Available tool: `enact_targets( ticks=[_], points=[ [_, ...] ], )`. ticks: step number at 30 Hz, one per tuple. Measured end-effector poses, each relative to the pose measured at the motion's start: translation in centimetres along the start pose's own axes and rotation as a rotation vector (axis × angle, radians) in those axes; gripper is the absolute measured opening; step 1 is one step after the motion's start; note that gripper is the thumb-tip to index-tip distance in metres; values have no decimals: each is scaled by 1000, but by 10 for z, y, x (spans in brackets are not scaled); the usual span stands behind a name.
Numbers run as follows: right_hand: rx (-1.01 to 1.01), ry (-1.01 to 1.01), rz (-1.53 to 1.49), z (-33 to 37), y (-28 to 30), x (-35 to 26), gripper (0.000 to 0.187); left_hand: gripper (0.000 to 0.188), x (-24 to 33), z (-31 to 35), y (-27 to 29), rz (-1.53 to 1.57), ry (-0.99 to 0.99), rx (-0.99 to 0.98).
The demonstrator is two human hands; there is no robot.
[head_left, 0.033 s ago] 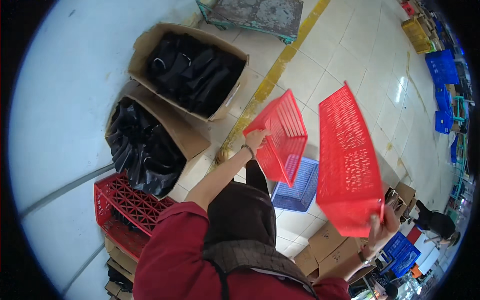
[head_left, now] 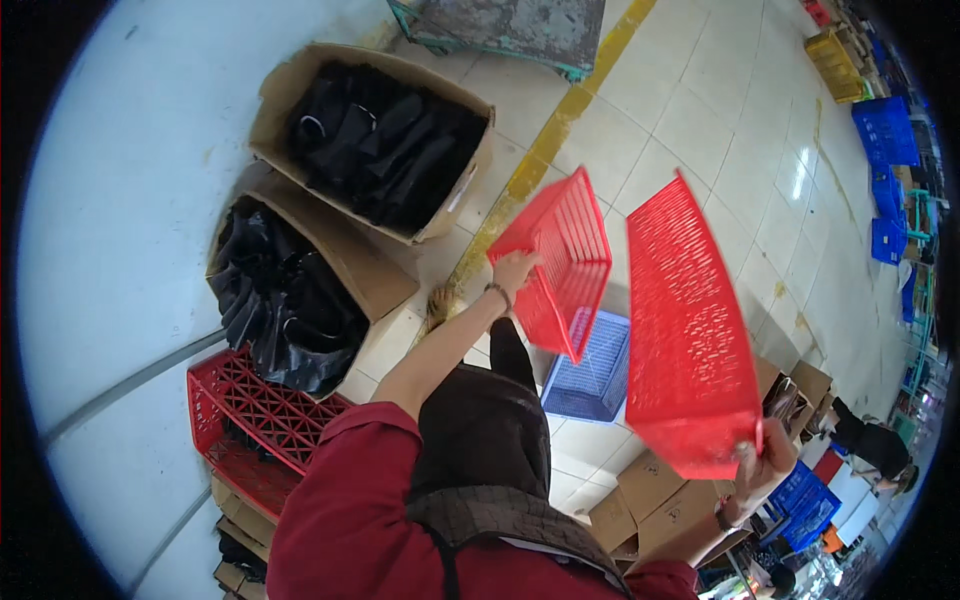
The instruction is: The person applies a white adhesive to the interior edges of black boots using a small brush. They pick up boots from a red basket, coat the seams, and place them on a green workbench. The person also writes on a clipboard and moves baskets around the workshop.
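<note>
My left hand [head_left: 516,272] grips the side wall of a red plastic basket [head_left: 580,245], holding it tilted in front of me with its slatted inside showing. On the right, my right hand [head_left: 764,456] is closed on the near end of a second red plastic basket [head_left: 690,330], which is held up with its perforated wall toward me. A gap separates the two red baskets. Below and between them a blue-purple plastic basket [head_left: 588,385] sits on the tiled floor, partly hidden by the red ones.
Two cardboard boxes of black items, a far one [head_left: 452,200] and a nearer one [head_left: 365,265], stand at the left by the white wall. A red crate [head_left: 215,430] lies nearer. Flattened cardboard [head_left: 650,495] is at lower right. A cart [head_left: 510,30] stands ahead; a person [head_left: 875,450] bends at far right.
Both red baskets have shifted slightly; the right one has moved a little to the left and the left one slightly up. Both hands keep their grip.
</note>
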State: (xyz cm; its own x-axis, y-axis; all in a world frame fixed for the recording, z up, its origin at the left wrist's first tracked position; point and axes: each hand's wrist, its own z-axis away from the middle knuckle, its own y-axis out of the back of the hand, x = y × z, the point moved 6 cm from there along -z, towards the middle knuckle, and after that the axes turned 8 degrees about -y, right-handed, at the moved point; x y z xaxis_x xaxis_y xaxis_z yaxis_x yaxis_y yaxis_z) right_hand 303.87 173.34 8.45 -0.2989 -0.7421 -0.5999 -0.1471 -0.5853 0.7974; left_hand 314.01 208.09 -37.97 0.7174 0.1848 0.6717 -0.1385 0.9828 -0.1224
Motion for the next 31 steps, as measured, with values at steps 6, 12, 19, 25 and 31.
enact_targets(
  ticks=[6, 12, 19, 25, 31],
  points=[
    [-389, -3, 57, -26, -103, -9, 62, 22, 13, -138, -8, 221, -58, 21],
    [-829, 26, 96, -45, -300, -12, 62, 32, 40, -147, 55, -112, -273, -137],
    [-905, -8, 345, -20, -494, 35, 51, 47, 175, -72, 214, -1094, -884, 357],
    [-795, 53, 571, 57, -652, 86, 31, 87, 133, -122, 289, -1325, -279, 115],
    [-586, -195, -271, -24, -666, -52, 53, 85, 108, -163, 351, -1295, -29, -84]
  ],
)
